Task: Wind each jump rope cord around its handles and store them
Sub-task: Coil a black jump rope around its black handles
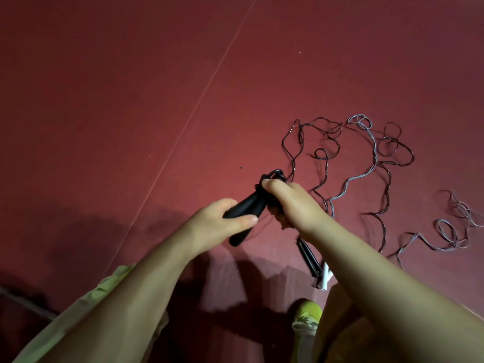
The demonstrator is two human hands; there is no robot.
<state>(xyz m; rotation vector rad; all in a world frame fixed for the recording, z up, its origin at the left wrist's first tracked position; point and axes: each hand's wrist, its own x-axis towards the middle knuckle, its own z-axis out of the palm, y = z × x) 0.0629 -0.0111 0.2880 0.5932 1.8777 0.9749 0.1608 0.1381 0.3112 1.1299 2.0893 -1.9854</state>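
I am looking down at a wide dark-red matte floor (131, 100) crossed by a thin pale seam line (199, 100). On it, well to the right of my hands, lies a loose tangle of thin black cord (309, 142) with a thin grey-white cord (372, 142) looping through it; more grey-white loops (455, 226) lie further right, near the edge of view.

My left hand (220, 221) has its grip around the lower end of a pair of smooth black plastic jump rope handles (246, 205), thumb laid across the top and fingers curled beneath. My right hand (290, 203) grips the upper part of the same handles, fingers curled over a clump of wound black cord (272, 176) at their top end. From that clump a strand of the black cord runs off to the tangle on the floor.

Below my right forearm, a second slim black handle (309, 255) and a white handle (326, 277) lie on the floor, partly hidden. Near the bottom edge a yellow-green shoe (307, 315) shows, and a pale green sleeve (115, 284) covers my left upper arm.
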